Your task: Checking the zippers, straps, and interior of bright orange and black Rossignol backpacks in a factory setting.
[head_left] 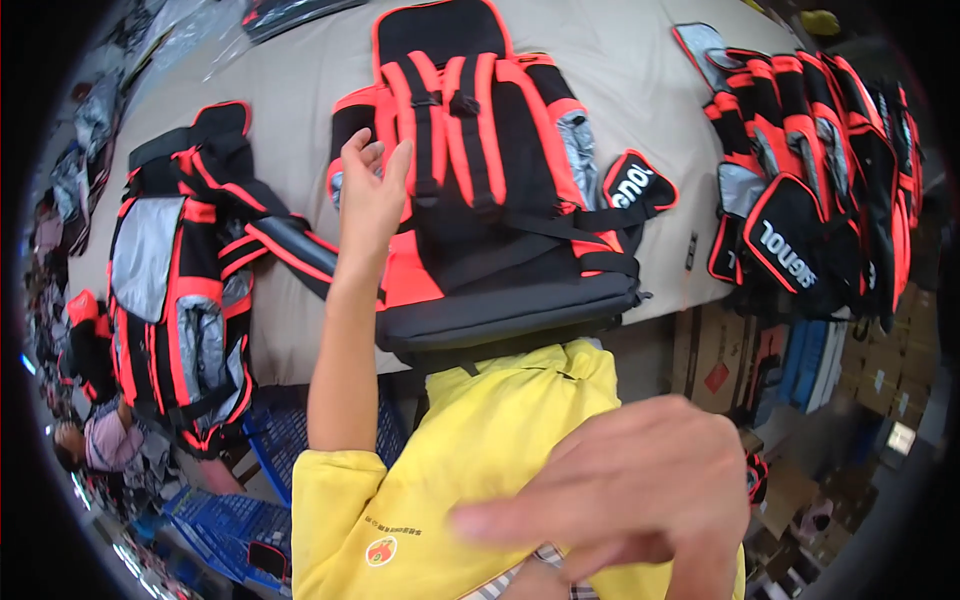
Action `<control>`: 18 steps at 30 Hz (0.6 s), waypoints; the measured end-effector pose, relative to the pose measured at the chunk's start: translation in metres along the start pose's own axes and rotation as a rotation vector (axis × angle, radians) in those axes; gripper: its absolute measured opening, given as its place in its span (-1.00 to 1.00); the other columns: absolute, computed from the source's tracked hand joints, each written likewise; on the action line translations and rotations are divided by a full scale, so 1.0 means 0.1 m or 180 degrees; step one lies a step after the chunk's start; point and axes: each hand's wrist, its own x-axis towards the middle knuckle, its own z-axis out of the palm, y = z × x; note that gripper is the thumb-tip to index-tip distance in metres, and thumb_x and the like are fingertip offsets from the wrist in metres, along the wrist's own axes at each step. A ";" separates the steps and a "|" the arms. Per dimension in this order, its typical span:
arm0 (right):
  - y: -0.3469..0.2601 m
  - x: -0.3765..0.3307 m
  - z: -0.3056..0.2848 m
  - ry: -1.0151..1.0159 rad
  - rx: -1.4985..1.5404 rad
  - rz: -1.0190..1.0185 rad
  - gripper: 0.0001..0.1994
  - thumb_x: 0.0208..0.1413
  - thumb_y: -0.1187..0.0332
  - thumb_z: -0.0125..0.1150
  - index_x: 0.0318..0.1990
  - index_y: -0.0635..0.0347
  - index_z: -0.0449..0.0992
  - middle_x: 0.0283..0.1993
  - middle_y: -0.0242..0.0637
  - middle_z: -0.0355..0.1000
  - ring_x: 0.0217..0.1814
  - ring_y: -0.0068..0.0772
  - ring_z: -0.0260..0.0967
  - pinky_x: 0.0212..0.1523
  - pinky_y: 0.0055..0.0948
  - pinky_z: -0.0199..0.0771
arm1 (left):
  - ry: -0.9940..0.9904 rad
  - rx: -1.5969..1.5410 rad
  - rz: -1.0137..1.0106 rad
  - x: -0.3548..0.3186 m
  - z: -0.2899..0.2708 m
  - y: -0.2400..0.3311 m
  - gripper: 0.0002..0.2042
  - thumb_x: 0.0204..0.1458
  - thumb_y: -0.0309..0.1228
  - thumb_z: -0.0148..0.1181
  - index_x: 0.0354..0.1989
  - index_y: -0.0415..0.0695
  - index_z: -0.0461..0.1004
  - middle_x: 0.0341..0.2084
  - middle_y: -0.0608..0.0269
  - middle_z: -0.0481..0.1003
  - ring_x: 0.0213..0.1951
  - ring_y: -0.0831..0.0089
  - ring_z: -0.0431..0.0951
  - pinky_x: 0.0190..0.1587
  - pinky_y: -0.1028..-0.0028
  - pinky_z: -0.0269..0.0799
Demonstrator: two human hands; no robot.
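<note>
Two hands are working apart: the left hand (pixel 372 195) is resting open-fingered on the left side of a black-and-orange fabric backpack (pixel 495 185) lying at the beige bench (pixel 640 70) edge, while the right hand (pixel 625 490) is hovering empty, loosely spread, near a yellow shirt (pixel 480 450).

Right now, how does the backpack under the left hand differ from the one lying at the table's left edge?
The middle backpack lies straps-up and squarely on the table, with the left hand resting on its side. The left backpack lies untouched, showing grey panels, its lower part hanging over the table edge. Both are black with orange-red trim. The right hand is near the camera, touching neither.
</note>
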 end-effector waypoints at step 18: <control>3.24 -2.02 0.81 0.0795 -0.4393 0.0999 -0.36 0.11 0.44 0.17 0.43 0.06 0.37 0.55 0.02 0.15 0.60 0.20 0.04 0.54 0.24 -0.02 | -0.0491 0.4240 0.1451 -2.91 -0.12 -1.74 -0.27 0.03 -0.43 0.19 0.49 0.04 0.29 0.48 0.06 0.22 0.52 0.07 0.15 0.48 -0.17 0.01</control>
